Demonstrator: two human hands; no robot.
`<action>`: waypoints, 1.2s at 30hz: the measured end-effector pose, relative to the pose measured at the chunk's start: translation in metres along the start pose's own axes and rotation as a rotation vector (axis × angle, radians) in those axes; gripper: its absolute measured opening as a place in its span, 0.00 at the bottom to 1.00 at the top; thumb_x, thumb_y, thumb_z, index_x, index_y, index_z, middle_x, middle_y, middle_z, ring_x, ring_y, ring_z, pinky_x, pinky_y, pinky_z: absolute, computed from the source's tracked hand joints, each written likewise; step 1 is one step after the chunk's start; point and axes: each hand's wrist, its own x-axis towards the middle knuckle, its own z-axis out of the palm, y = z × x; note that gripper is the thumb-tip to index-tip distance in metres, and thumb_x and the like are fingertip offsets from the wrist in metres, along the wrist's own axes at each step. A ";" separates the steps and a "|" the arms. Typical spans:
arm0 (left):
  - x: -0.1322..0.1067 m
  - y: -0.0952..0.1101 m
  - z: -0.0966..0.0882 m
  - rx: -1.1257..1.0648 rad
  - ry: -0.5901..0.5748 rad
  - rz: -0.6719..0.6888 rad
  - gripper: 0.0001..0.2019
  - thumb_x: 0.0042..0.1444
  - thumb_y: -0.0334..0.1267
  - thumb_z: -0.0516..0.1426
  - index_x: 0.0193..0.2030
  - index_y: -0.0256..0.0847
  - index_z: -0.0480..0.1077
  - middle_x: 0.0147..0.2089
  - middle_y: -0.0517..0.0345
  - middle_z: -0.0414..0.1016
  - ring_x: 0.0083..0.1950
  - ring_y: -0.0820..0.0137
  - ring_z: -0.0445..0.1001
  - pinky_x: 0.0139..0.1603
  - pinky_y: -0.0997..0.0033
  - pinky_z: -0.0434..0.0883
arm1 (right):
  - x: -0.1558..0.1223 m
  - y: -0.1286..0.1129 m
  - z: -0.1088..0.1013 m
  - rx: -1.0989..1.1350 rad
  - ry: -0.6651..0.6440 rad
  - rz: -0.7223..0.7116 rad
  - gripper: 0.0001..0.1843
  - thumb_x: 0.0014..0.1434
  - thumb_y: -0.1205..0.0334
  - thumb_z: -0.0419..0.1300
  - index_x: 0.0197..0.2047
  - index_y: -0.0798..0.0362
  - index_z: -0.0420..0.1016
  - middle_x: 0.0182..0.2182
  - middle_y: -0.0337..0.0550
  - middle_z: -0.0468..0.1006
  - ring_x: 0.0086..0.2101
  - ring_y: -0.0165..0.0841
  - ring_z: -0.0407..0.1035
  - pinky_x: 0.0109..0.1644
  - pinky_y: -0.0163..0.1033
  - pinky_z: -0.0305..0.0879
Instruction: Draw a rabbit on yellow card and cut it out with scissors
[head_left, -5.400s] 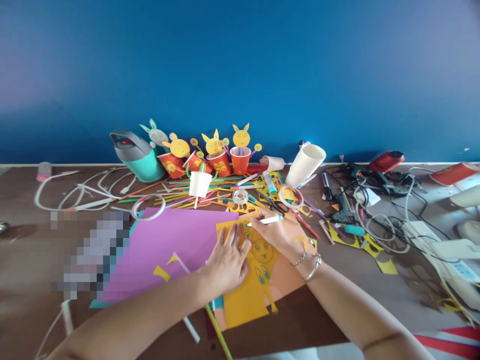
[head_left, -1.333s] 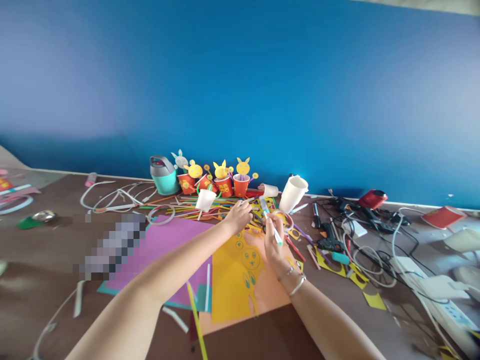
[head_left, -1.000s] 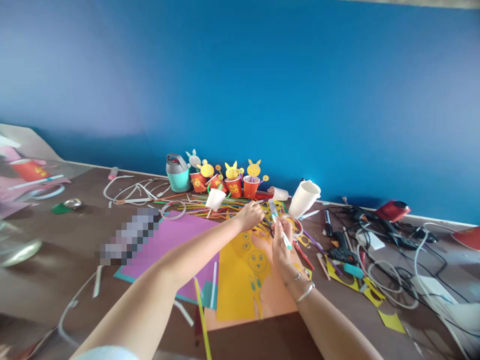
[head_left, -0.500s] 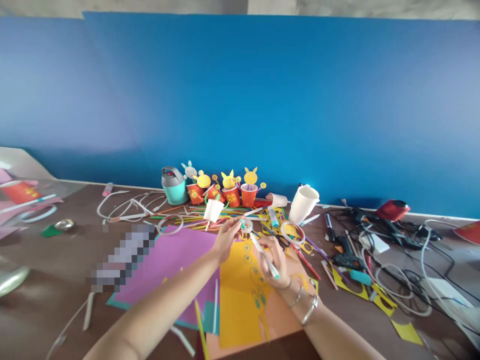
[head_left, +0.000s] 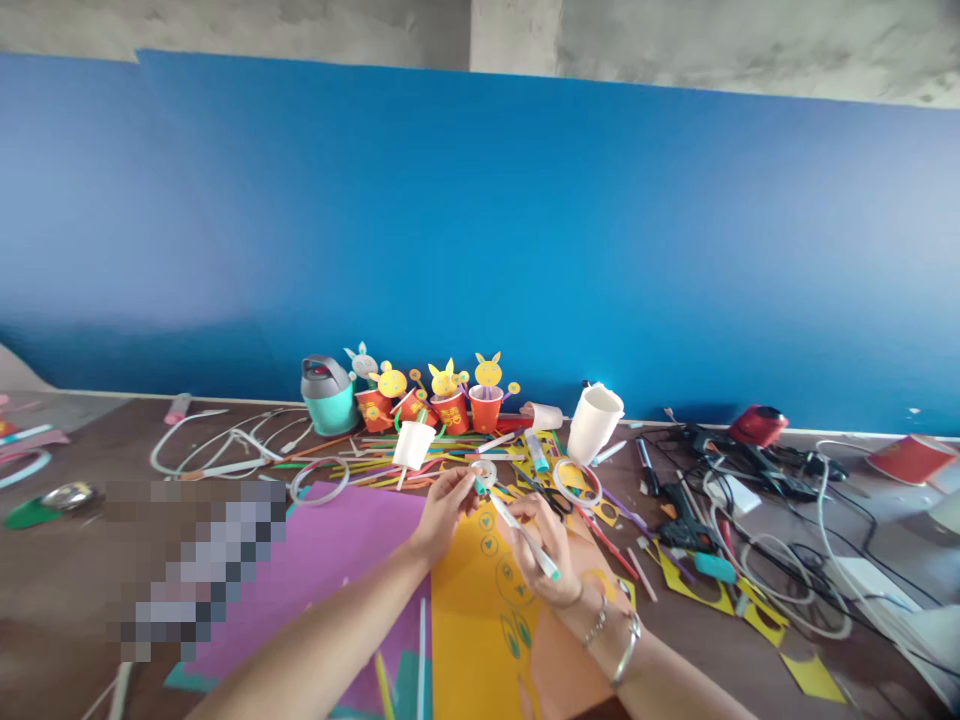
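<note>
My right hand [head_left: 546, 548] grips a white marker [head_left: 529, 538] with a green end. The marker slants up to the left, its tip close beside a small green marker cap [head_left: 481, 485] pinched by my left hand [head_left: 444, 510]. Whether tip and cap touch, I cannot tell. Just behind the fingers lies a roll of clear tape [head_left: 486, 468]. Under both hands is a yellow paper sheet [head_left: 472, 620] with green drawn circles, hearts and ear-like shapes. Purple paper [head_left: 352, 545] lies to its left, orange paper [head_left: 570, 650] to its right.
Paper cups with yellow animal faces [head_left: 450, 408] stand along the blue wall, near a teal container [head_left: 330, 405] and a tall white cup [head_left: 595, 422]. Pipe cleaners [head_left: 375, 465] lie before them. At right are a glue gun [head_left: 684, 525], tangled cables [head_left: 795, 570] and yellow scraps [head_left: 814, 678].
The camera view has tilted up and shifted slightly, so the table sits lower in the picture. My hands keep nearly the same pose, with the marker tip and the cap close together.
</note>
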 end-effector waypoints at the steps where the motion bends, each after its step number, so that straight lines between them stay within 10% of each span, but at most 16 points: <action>1: 0.001 -0.001 0.000 0.002 -0.002 0.000 0.19 0.42 0.50 0.67 0.34 0.36 0.74 0.23 0.63 0.69 0.23 0.79 0.65 0.25 0.77 0.59 | -0.001 0.002 0.000 0.006 -0.018 -0.001 0.05 0.60 0.63 0.53 0.37 0.51 0.69 0.31 0.42 0.73 0.32 0.33 0.68 0.38 0.39 0.68; 36: 0.005 -0.002 -0.002 0.028 -0.013 0.049 0.20 0.43 0.52 0.67 0.32 0.37 0.71 0.22 0.62 0.73 0.22 0.77 0.70 0.24 0.78 0.60 | -0.004 0.016 0.004 0.128 -0.059 0.124 0.04 0.62 0.63 0.54 0.39 0.51 0.69 0.33 0.41 0.72 0.33 0.32 0.68 0.38 0.38 0.66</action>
